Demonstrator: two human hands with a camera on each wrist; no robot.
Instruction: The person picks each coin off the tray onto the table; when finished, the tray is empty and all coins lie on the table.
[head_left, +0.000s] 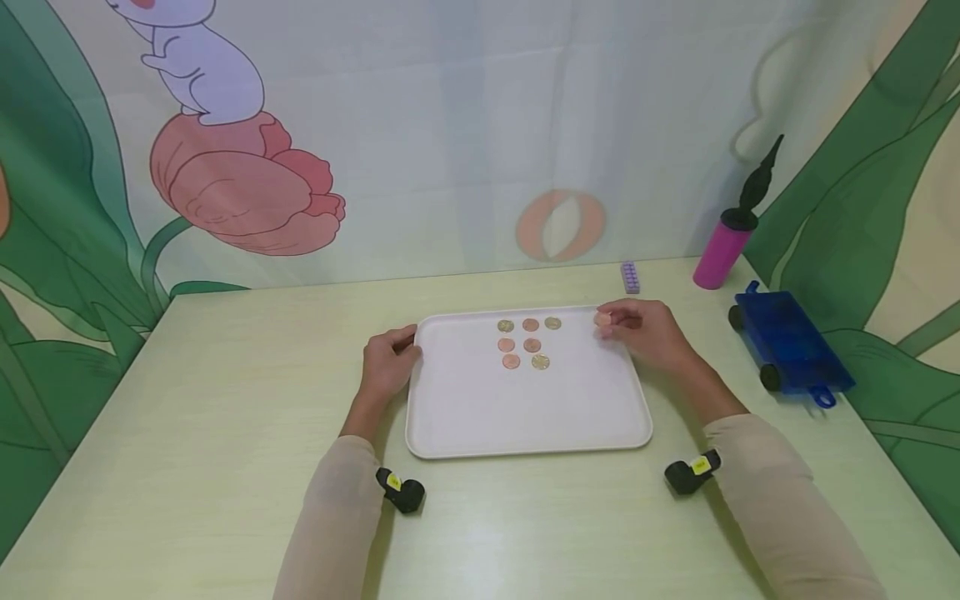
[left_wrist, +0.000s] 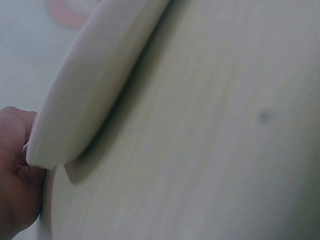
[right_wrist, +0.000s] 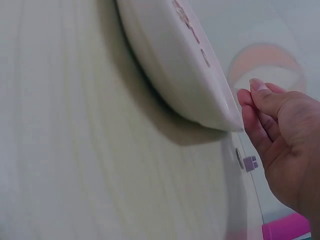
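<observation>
A white tray [head_left: 457,408] lies on the table with several copper and gold coins [head_left: 532,345] in short rows on its upper middle part. At the tray's left rim, my left hand [head_left: 388,363] grips the edge; its fingertips are partly hidden. My right hand [head_left: 643,332] is over the tray's upper right corner, thumb and forefinger pinched together. What looks like a copper coin [head_left: 602,319] shows at those fingertips in the head view. In the right wrist view the right hand [right_wrist: 285,135] hides whatever is between its fingertips.
Behind the tray lies a small purple toy brick [head_left: 630,277]. A magenta cylinder with a black nozzle [head_left: 722,250] stands at the back right. A blue wheeled toy trailer [head_left: 795,342] lies along the right edge. A printed curtain [head_left: 420,150] hangs behind the table.
</observation>
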